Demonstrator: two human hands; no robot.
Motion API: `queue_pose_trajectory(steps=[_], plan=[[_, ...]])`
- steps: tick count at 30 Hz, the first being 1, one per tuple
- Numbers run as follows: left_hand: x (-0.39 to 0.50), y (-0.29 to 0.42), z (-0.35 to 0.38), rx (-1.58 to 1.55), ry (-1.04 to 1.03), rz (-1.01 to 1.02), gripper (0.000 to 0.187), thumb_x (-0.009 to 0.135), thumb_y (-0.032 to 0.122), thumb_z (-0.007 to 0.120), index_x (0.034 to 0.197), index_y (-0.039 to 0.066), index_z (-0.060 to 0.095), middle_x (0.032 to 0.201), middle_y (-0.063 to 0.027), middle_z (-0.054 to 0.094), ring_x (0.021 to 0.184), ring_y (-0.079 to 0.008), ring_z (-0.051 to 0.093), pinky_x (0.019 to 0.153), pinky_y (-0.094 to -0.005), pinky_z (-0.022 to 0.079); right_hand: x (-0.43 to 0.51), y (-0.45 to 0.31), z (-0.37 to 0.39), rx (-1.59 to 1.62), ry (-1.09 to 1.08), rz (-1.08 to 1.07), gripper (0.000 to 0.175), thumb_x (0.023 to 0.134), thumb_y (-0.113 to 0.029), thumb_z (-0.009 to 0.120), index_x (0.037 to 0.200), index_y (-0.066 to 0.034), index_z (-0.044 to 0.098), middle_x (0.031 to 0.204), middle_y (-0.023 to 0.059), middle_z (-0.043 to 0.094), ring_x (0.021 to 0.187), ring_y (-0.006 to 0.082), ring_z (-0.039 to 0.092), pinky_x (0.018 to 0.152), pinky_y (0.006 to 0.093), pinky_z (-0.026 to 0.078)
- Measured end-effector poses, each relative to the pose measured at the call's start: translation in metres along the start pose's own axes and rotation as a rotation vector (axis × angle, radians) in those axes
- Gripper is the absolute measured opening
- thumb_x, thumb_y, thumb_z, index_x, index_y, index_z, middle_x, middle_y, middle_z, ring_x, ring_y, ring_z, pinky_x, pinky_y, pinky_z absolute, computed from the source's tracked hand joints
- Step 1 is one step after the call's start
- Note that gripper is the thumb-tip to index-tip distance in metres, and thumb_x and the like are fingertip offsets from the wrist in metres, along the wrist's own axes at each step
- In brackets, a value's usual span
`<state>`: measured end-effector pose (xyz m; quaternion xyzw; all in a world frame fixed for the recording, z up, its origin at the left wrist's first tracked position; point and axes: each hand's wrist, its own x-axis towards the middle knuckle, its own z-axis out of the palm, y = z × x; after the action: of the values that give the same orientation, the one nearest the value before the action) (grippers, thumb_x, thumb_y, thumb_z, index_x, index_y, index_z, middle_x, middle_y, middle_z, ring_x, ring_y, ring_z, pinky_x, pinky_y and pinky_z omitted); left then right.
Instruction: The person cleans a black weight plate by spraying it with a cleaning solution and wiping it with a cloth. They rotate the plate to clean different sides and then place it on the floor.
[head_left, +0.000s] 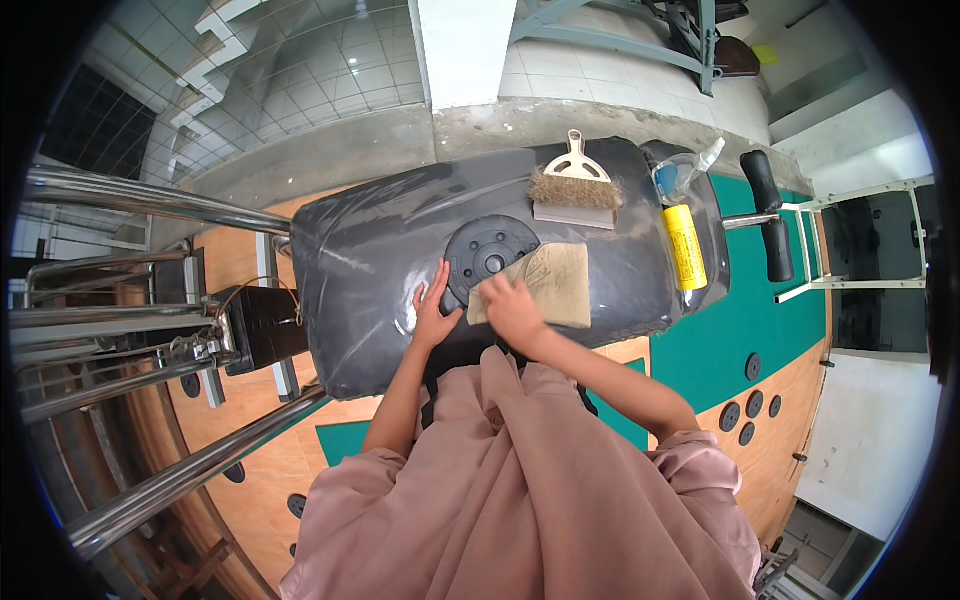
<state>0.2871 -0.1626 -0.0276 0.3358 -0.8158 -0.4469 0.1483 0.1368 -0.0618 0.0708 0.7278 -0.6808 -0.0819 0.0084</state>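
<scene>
A round black weight plate with small holes lies flat on the black padded bench before me. My left hand rests at the plate's left edge, fingers extended and touching its rim. With bent fingers, my right hand grips a tan cloth and presses it on the plate's lower right part. The cloth hides that part and spreads onto the bench. Beyond the plate are a hand brush and its dustpan.
A yellow cylindrical container and a clear spray bottle lie at the bench's right end, near a padded roller. Chrome bars stretch along the left. Several weight plates lie on the floor at right.
</scene>
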Motion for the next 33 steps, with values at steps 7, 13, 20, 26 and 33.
queue_pose_trajectory(steps=[7, 13, 20, 26, 33], plan=[[0.0, 0.007, 0.0, -0.03, 0.029, -0.028, 0.093, 0.073, 0.039, 0.071, 0.147, 0.017, 0.02, 0.153, -0.0025, 0.019, 0.139, -0.0174, 0.023, 0.11, -0.044, 0.006, -0.045, 0.043, -0.012, -0.056, -0.319, -0.107, 0.015, 0.076, -0.019, 0.059, 0.082, -0.0141, 0.072, 0.108, -0.0029, 0.05, 0.105, 0.0191, 0.043, 0.068, 0.0294, 0.047], [0.0, 0.009, 0.002, -0.009, 0.051, -0.014, 0.094, 0.073, 0.04, 0.073, 0.147, 0.016, 0.019, 0.153, -0.0025, 0.019, 0.138, -0.0173, 0.026, 0.109, -0.045, 0.008, 0.011, 0.058, 0.001, -0.026, -0.064, 0.235, 0.017, 0.077, -0.017, 0.059, 0.086, -0.0113, 0.072, 0.112, -0.0006, 0.051, 0.111, 0.0223, 0.044, 0.067, 0.0288, 0.052], [-0.003, 0.004, -0.001, -0.015, 0.063, -0.016, 0.095, 0.072, 0.039, 0.074, 0.147, 0.015, 0.021, 0.153, -0.0029, 0.02, 0.138, -0.0174, 0.026, 0.109, -0.0458, 0.009, 0.004, 0.047, -0.034, 0.204, -0.381, 0.216, 0.018, 0.076, -0.014, 0.06, 0.087, -0.0052, 0.071, 0.115, 0.0052, 0.054, 0.108, 0.0283, 0.049, 0.075, 0.0339, 0.054], [0.0, 0.01, 0.001, -0.02, 0.053, -0.013, 0.093, 0.072, 0.039, 0.073, 0.146, 0.014, 0.023, 0.152, -0.0045, 0.022, 0.137, -0.0187, 0.027, 0.109, -0.0452, 0.01, 0.03, 0.081, -0.01, 0.063, -0.203, 0.435, 0.018, 0.078, -0.011, 0.057, 0.088, -0.0044, 0.07, 0.112, 0.0059, 0.055, 0.105, 0.03, 0.05, 0.072, 0.0335, 0.053], [-0.001, 0.013, -0.004, -0.017, 0.041, -0.026, 0.093, 0.072, 0.041, 0.073, 0.146, 0.015, 0.022, 0.152, -0.0054, 0.021, 0.137, -0.02, 0.029, 0.109, -0.0458, 0.01, -0.018, 0.038, -0.023, 0.234, -0.358, 0.148, 0.018, 0.076, -0.013, 0.06, 0.087, -0.0025, 0.07, 0.111, 0.0072, 0.055, 0.104, 0.0356, 0.053, 0.071, 0.0383, 0.053]])
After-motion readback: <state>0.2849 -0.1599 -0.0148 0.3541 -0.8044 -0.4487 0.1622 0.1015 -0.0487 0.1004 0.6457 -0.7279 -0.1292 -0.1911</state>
